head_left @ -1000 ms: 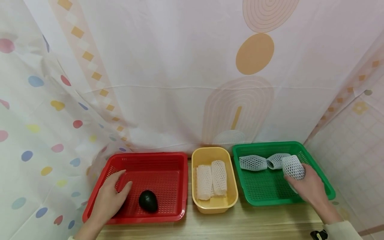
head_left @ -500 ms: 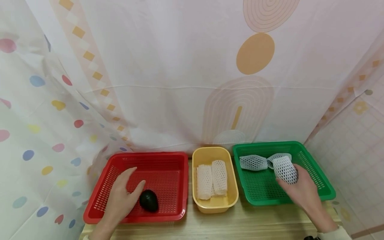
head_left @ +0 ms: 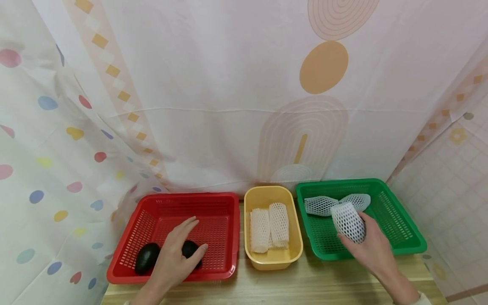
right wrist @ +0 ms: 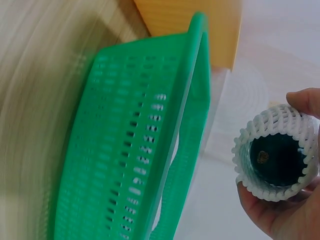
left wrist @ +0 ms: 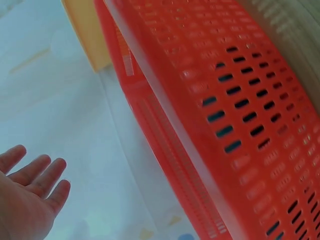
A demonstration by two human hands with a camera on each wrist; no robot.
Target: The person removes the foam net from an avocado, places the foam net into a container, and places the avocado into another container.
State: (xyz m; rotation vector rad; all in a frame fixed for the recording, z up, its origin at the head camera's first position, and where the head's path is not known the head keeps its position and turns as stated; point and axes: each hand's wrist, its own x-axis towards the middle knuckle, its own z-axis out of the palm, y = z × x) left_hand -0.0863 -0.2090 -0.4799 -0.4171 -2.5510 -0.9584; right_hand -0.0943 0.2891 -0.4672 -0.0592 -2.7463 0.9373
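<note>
My left hand [head_left: 173, 256] hovers over the red basket [head_left: 177, 279], fingers spread and relaxed, holding nothing. It partly covers one dark avocado [head_left: 189, 248]; a second avocado [head_left: 147, 257] lies just left of it. My right hand [head_left: 371, 248] grips an avocado in a white foam net sleeve [head_left: 347, 222], raised over the green basket [head_left: 331, 256]. Through the sleeve's end in the right wrist view, the dark avocado [right wrist: 280, 162] shows its stem spot. Behind it in the green basket lie two more netted pieces, one at left [head_left: 321, 206] and another at right [head_left: 358, 201].
Between the baskets stands a yellow bin [head_left: 272, 266] with several white foam net sleeves [head_left: 279, 225]. All three containers sit on a wooden table [head_left: 282, 288]. A patterned curtain [head_left: 213, 140] hangs right behind them.
My left hand has moved right across the red basket, uncovering the left avocado and overlapping the other. My right hand has carried the netted avocado leftward over the green basket.
</note>
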